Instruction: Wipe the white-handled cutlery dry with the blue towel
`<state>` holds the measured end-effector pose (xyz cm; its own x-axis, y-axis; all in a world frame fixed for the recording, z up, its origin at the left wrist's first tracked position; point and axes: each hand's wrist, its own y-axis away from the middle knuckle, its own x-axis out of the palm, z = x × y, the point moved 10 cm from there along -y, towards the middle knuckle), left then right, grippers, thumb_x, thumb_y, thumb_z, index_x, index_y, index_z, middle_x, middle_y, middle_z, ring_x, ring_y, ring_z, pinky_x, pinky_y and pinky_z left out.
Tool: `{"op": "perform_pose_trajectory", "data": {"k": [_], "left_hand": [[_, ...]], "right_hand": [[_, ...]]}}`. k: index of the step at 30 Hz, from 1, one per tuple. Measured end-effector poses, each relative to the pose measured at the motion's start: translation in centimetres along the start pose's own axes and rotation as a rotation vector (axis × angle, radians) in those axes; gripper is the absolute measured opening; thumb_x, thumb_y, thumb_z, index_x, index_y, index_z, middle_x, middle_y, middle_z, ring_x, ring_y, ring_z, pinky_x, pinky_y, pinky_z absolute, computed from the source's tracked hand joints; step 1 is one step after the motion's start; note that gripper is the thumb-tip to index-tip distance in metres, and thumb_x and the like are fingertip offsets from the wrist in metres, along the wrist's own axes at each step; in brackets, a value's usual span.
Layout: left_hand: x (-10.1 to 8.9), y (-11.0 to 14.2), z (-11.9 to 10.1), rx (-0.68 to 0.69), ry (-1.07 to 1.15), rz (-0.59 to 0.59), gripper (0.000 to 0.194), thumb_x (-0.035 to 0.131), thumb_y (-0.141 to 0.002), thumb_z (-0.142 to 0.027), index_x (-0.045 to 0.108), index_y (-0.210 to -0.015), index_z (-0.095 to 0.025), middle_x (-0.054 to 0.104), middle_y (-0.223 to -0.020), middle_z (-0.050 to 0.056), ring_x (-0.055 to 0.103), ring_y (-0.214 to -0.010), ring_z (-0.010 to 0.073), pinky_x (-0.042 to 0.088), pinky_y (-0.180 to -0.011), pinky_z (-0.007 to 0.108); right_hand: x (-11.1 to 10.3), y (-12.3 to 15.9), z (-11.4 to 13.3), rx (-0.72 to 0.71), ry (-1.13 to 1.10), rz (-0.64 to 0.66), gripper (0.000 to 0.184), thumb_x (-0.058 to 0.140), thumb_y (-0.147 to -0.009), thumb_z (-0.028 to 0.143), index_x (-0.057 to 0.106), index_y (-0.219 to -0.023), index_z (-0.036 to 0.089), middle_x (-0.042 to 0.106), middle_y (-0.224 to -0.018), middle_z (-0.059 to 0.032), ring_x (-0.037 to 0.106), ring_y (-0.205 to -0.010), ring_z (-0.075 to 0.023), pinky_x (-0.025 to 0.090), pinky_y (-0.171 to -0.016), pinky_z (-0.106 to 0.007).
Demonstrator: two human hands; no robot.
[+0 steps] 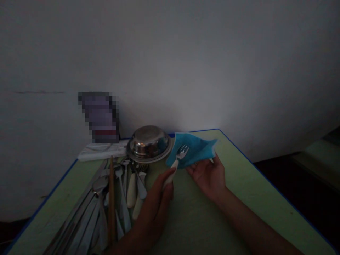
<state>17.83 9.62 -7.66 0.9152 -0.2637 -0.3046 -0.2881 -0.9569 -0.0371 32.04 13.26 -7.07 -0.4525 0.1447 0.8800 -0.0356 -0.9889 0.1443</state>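
Observation:
My left hand (162,198) is closed round the pale handle of a fork (181,152), whose metal tines point up and away from me. Just behind the tines spreads a blue cloth (199,148). My right hand (209,177) holds that cloth from below and at its right edge, the thumb on its near right corner. Whether the cloth touches the fork I cannot tell. To the left of my left hand lie several spoons and forks, among them a metal spoon (100,186) and a pale-handled piece (131,191).
A metal bowl (150,140) sits upside down at the table's back edge. Left of it are a whitish flat bundle (102,150) and a blurred-out upright device (101,117) against the wall. A wooden stick (111,205) lies among the cutlery. Blue edging rims the green table (249,202).

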Motion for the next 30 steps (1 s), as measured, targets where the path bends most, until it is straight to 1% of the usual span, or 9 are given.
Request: {"op": "perform_pose_trajectory", "data": {"k": [3,5,8,12,15,18,22,25,30], "left_hand": [[-0.1,-0.1,-0.5,0.046,-0.076,0.004,0.041,0.036,-0.092,-0.040,0.044,-0.128,-0.023,0.060,-0.094,0.006,0.057,-0.087,0.0208,0.045,-0.080,0.034],[-0.1,-0.1,-1.0,0.087,-0.121,0.012,0.038,0.035,-0.093,-0.038,0.045,-0.127,-0.022,0.061,-0.091,0.006,0.056,-0.095,0.0220,0.044,-0.085,0.035],[0.2,0.0,-1.8,0.154,-0.153,0.044,0.034,0.035,-0.093,-0.033,0.046,-0.124,-0.022,0.062,-0.092,0.006,0.053,-0.106,0.0222,0.042,-0.092,0.035],[1.1,0.2,-2.1,0.203,-0.229,0.130,0.032,0.033,-0.094,-0.029,0.043,-0.124,-0.025,0.053,-0.122,0.007,0.049,-0.115,0.0194,0.038,-0.097,0.033],[2.1,0.5,-2.2,0.254,-0.276,0.216,0.026,0.031,-0.095,-0.025,0.046,-0.117,-0.026,0.056,-0.111,0.004,0.054,-0.104,0.0167,0.042,-0.091,0.030],[2.4,0.7,-2.3,0.295,-0.307,0.246,0.022,0.029,-0.095,-0.023,0.049,-0.105,-0.025,0.056,-0.099,0.003,0.057,-0.092,0.0155,0.045,-0.082,0.027],[2.2,0.8,-2.4,0.310,-0.316,0.222,0.021,0.029,-0.094,-0.022,0.049,-0.103,-0.026,0.056,-0.099,0.003,0.056,-0.094,0.0162,0.045,-0.082,0.026],[2.1,1.0,-2.4,0.312,-0.318,0.212,0.021,0.030,-0.094,-0.023,0.049,-0.101,-0.026,0.057,-0.103,0.002,0.055,-0.097,0.0169,0.045,-0.083,0.027],[2.0,1.0,-2.3,0.294,-0.311,0.207,0.022,0.027,-0.095,-0.025,0.049,-0.098,-0.026,0.057,-0.099,0.003,0.054,-0.097,0.0173,0.044,-0.085,0.028]], "right_hand": [[-1.5,-0.2,0.3,-0.054,0.012,-0.125,0.031,0.038,-0.087,0.035,0.066,-0.081,0.023,0.073,-0.083,-0.0014,0.065,-0.081,-0.0190,0.050,-0.074,-0.035],[-2.2,-0.2,0.4,-0.090,0.067,-0.179,0.028,0.041,-0.085,0.031,0.066,-0.077,0.024,0.073,-0.081,0.0003,0.065,-0.081,-0.0180,0.050,-0.075,-0.034],[-2.1,0.0,0.4,-0.119,0.213,-0.157,0.020,0.050,-0.079,0.034,0.067,-0.074,0.024,0.072,-0.078,0.0017,0.065,-0.078,-0.0172,0.050,-0.076,-0.032],[-1.5,0.2,-0.1,-0.102,0.344,-0.114,0.017,0.064,-0.068,0.038,0.066,-0.069,0.021,0.069,-0.066,0.0011,0.062,-0.067,-0.0170,0.050,-0.070,-0.030],[-1.4,0.3,-0.6,-0.075,0.429,-0.105,0.021,0.073,-0.062,0.031,0.067,-0.078,0.019,0.068,-0.068,0.0010,0.060,-0.061,-0.0147,0.049,-0.063,-0.027],[-1.6,0.2,-0.7,-0.072,0.495,-0.115,0.029,0.077,-0.059,0.026,0.065,-0.085,0.017,0.069,-0.074,0.0003,0.060,-0.062,-0.0132,0.047,-0.061,-0.025],[-2.3,0.0,-0.4,-0.087,0.548,-0.133,0.024,0.074,-0.064,0.034,0.064,-0.074,0.015,0.065,-0.063,0.0016,0.054,-0.055,-0.0104,0.044,-0.057,-0.023],[-3.2,-0.2,0.1,-0.117,0.580,-0.186,0.029,0.071,-0.066,0.042,0.060,-0.063,0.015,0.058,-0.053,0.0040,0.047,-0.048,-0.0084,0.040,-0.051,-0.021],[-4.2,-0.6,0.4,-0.159,0.639,-0.211,0.034,0.067,-0.068,0.048,0.059,-0.061,0.015,0.056,-0.051,0.0041,0.047,-0.047,-0.0089,0.038,-0.050,-0.021]]}}
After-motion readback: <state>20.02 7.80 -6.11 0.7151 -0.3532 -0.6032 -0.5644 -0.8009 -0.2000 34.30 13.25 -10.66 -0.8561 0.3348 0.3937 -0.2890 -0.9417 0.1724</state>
